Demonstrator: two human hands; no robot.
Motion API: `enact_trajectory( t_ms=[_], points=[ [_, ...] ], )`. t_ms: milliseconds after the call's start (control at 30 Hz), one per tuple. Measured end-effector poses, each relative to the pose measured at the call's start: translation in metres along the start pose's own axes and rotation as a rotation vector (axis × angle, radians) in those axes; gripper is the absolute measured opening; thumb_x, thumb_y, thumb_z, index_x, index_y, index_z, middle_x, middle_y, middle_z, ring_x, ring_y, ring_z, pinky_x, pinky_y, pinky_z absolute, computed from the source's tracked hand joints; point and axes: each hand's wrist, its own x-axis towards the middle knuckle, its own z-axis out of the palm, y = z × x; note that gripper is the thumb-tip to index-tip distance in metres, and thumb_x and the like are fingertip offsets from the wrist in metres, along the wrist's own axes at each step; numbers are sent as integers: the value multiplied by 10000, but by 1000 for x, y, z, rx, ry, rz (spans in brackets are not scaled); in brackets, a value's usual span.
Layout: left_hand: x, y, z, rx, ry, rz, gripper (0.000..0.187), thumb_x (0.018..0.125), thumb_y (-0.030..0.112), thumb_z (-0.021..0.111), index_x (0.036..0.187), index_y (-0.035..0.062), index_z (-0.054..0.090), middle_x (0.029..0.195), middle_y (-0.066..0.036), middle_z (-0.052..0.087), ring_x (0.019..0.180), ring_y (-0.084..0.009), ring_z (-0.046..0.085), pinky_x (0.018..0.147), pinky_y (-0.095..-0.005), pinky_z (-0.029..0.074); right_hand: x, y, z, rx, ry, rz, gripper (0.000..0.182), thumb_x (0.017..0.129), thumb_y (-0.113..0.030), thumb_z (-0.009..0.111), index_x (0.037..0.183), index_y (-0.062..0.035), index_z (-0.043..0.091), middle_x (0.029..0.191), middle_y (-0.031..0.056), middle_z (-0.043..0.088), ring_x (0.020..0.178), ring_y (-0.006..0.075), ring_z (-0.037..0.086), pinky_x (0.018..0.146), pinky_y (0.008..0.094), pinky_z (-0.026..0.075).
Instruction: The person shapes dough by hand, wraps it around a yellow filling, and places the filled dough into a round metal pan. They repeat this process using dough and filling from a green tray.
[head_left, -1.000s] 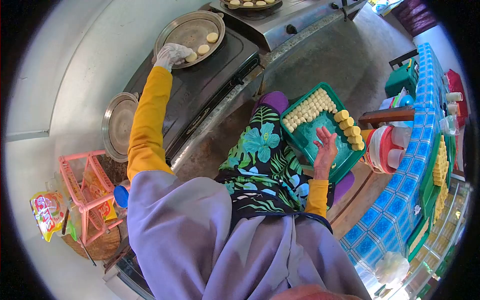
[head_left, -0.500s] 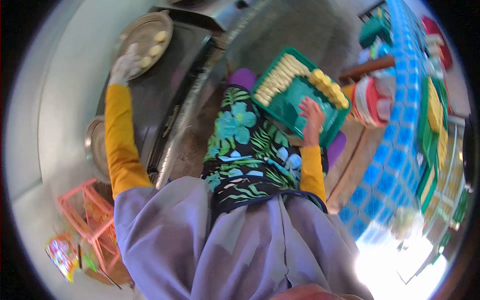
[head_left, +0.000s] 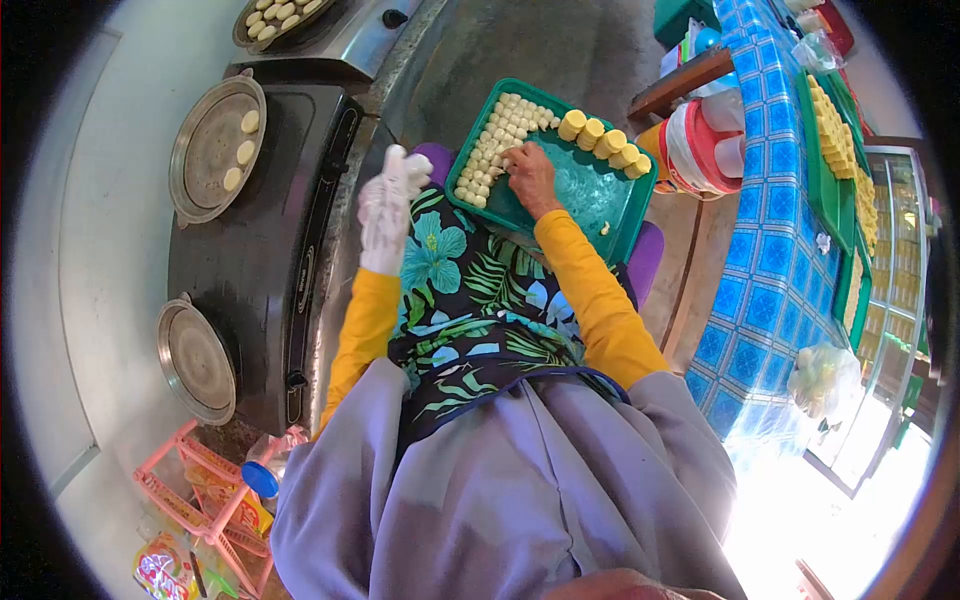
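A green tray (head_left: 597, 247) rests on my lap, with rows of pale dough balls (head_left: 484, 152) along its left side. Short stacks of yellow discs (head_left: 608, 143) line its far right edge. My bare right hand (head_left: 532, 178) reaches into the tray, its fingertips pinched at the dough balls' inner edge and partly hiding the ball there. In a white glove, my left hand (head_left: 388, 210) hangs between stove and tray, fingers loosely spread, with nothing visible in them. A round metal pan (head_left: 203, 195) on the stove holds three pale yellow dough discs (head_left: 245, 152).
Left of me is a black stove (head_left: 262, 240) with a second pan (head_left: 198, 365). A farther pan (head_left: 258, 42) holds several pale pieces. Below stands a pink rack (head_left: 195, 505). On the right are a red-rimmed bucket (head_left: 695, 150) and a blue checked table (head_left: 765, 265) bearing green trays.
My left hand has left the pan and come right, towards the tray. My right hand has moved left within the tray to the dough balls. The view has shifted.
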Motion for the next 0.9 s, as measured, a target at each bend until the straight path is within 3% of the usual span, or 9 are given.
enact_trajectory(
  t_ms=[133,233,333,367,433,467,533,800,900],
  points=[
    [-9,-16,34,-29,-72,-132,732,943,631,524,1107,-60,700,1025,-152,729,942,-225,689,835,-321,512,0,-1,-6,-90,41,-38,287,705,34,641,968,-78,669,933,141,619,846,344,622,718,403,513],
    [-9,-21,42,-45,-94,-169,742,941,635,520,1134,-61,689,1049,-156,723,939,-220,687,840,-325,509,-2,15,-2,273,234,275,279,748,17,635,1005,-80,683,901,159,643,840,368,633,727,405,522],
    [-14,-18,51,-79,-97,-183,671,946,606,544,1086,-30,705,957,-99,698,866,-167,645,794,-294,484,4,30,-7,688,391,936,219,867,-85,629,1068,-31,695,823,193,685,747,368,671,710,444,533],
    [-16,-16,54,-110,-68,-168,613,949,583,568,1018,-5,729,853,-39,676,792,-112,605,739,-256,461,7,28,-8,689,399,937,219,867,-85,629,1068,-31,695,823,193,685,747,368,671,710,444,533],
    [-17,-14,57,-109,-88,-161,612,950,581,568,1007,-7,724,842,-27,661,786,-107,595,739,-255,459,19,23,-14,-54,408,455,328,870,-128,619,1183,-31,644,798,211,687,719,361,686,665,477,539],
    [-17,-13,57,-108,-102,-158,610,951,580,568,996,-9,720,831,-15,647,781,-102,586,739,-255,457,25,20,-17,-56,412,458,328,870,-128,619,1183,-31,644,798,211,687,719,361,686,665,477,539],
    [-15,-11,57,-141,-126,-160,598,955,570,570,988,-8,717,839,-12,647,781,-100,584,736,-256,455,35,18,-21,-347,-68,507,460,911,-194,568,1326,-7,503,795,211,684,772,393,691,674,516,535],
    [-9,-26,46,-223,-126,-188,533,963,522,591,969,4,718,849,-5,643,772,-79,561,705,-242,432,57,37,-5,-441,-47,492,235,868,-109,554,1077,-14,503,833,230,685,795,391,699,675,504,550],
    [-13,-23,43,-160,-163,-183,636,941,551,601,1119,-53,693,1022,-143,718,939,-190,682,838,-287,511,51,33,-6,-423,-58,498,211,856,-106,577,1021,-11,488,847,243,684,807,383,699,677,485,557]
  ],
)
